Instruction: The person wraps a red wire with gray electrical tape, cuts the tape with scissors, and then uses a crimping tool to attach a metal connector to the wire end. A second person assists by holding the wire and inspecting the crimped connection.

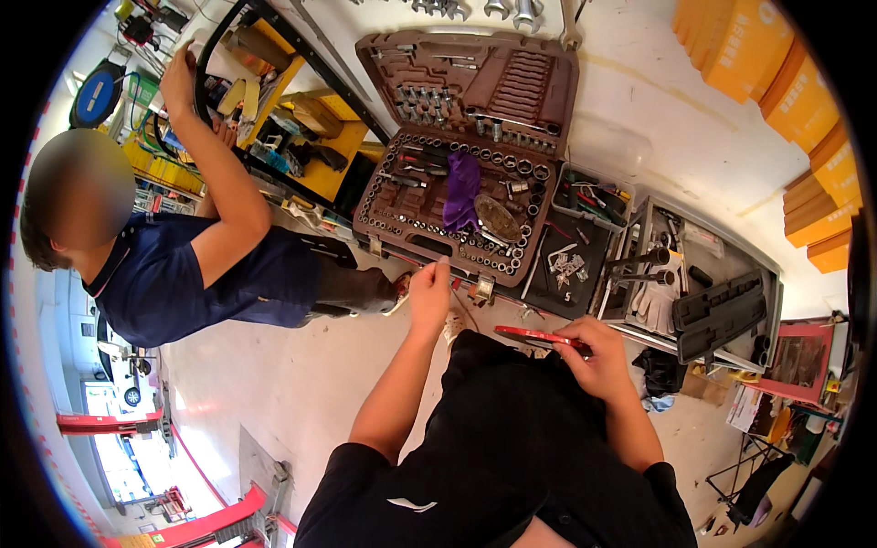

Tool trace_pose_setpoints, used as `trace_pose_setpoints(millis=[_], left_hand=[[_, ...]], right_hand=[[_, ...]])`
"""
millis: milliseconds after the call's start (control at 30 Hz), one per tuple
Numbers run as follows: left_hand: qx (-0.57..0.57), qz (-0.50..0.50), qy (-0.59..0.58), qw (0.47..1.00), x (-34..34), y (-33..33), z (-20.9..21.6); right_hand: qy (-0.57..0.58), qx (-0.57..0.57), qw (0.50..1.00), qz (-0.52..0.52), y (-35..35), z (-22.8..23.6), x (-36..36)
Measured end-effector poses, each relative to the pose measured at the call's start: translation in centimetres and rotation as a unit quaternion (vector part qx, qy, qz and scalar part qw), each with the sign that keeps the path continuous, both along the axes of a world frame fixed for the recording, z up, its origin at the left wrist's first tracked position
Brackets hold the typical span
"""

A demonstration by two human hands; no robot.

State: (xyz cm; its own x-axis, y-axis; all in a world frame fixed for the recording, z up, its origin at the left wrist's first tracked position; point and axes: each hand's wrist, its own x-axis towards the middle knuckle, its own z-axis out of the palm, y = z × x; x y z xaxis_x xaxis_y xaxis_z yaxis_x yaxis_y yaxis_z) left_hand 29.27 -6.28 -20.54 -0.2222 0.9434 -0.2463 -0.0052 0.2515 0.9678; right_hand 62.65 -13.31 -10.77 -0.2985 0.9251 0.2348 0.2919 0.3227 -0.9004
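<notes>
My right hand (592,356) grips a flat, thin red thing with a dark face (539,337), probably a phone, held low in front of my black shirt. Just off the front edge of the open brown socket set case (416,243) is my left hand (429,297), its fingers drawn together. Whether anything small is between them I cannot make out. Rows of sockets fill the case, and a purple cloth (462,194) lies across them. Beside the cloth rests an oval, dirty metallic piece (498,219). Screwdrivers and pliers (422,164) sit in the upper left part.
At left a co-worker in a navy shirt (228,279) reaches up to a yellow shelf (322,175). Right of the case lie a black tray with small metal parts (568,267), a tool bin (594,197) and a drawer with gloves (650,306). Orange boxes (744,46) line the wall.
</notes>
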Motion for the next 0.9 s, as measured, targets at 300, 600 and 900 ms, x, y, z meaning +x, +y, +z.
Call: trace_pose_setpoints(millis=[300,600,900], left_hand=[[0.023,-0.055,0.468,0.882,4.8,13.5,-2.2],[-0.229,-0.071,0.324,0.915,4.0,20.4,-5.2],[-0.097,-0.050,-0.073,0.991,2.7,17.7,-3.9]], right_hand=[[-0.004,-0.017,1.000,0.000,-1.1,-0.7,0.1],[0.005,-0.093,0.995,-0.040,-2.3,-1.8,1.0],[-0.041,-0.063,0.997,-0.015,2.2,0.1,-1.6]])
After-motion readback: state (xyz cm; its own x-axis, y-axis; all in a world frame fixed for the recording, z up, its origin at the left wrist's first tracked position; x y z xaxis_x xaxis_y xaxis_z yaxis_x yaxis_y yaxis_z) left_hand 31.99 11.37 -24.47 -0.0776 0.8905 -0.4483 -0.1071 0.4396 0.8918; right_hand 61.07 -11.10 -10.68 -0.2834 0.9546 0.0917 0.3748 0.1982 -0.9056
